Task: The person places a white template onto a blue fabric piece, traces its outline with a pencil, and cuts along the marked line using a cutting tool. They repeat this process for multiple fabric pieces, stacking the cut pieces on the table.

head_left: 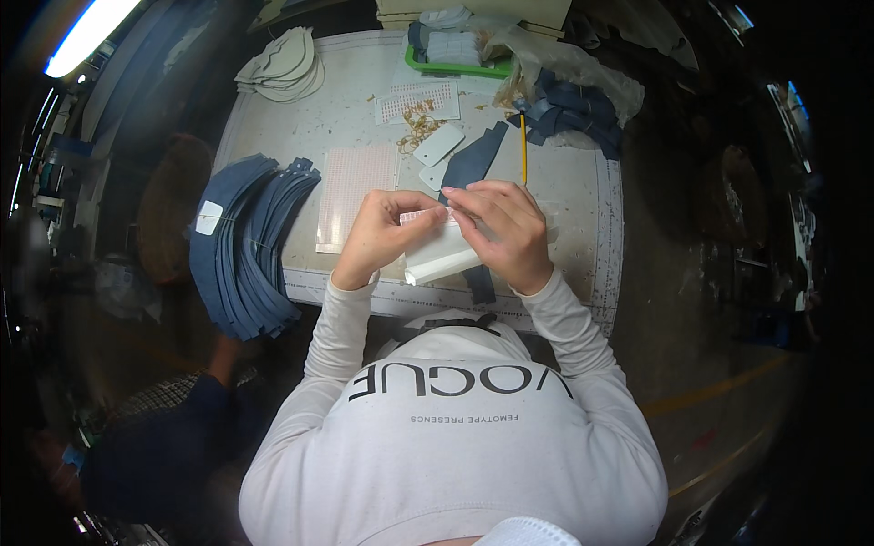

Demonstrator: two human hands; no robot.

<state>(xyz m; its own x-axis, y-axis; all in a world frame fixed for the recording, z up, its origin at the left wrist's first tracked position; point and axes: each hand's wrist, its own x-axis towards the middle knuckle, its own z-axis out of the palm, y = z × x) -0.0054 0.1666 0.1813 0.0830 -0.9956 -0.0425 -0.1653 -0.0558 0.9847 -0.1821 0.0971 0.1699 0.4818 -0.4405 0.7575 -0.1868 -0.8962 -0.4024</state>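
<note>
My left hand (382,227) pinches a curled sheet of small stickers (439,258) between thumb and fingers. Its white backing faces up toward me, its lower edge is rolled, and a strip of reddish print shows near the thumb. My right hand (506,226) has its thumb and fingertips drawn together at the sheet's upper edge, close to the left thumb; whatever is between them is too small to make out. Under the hands, a long dark blue fabric piece (473,164) lies on the table, partly covered by the sheet and my right hand.
Bundled blue fabric pieces (238,250) overhang the table's left edge. Another printed sheet (353,196), white cards (440,146), loose rubber bands (417,127) and a yellow pencil (523,150) lie beyond my hands. Farther back are a green tray (455,69), white cut pieces (284,68) and more blue fabric (574,114).
</note>
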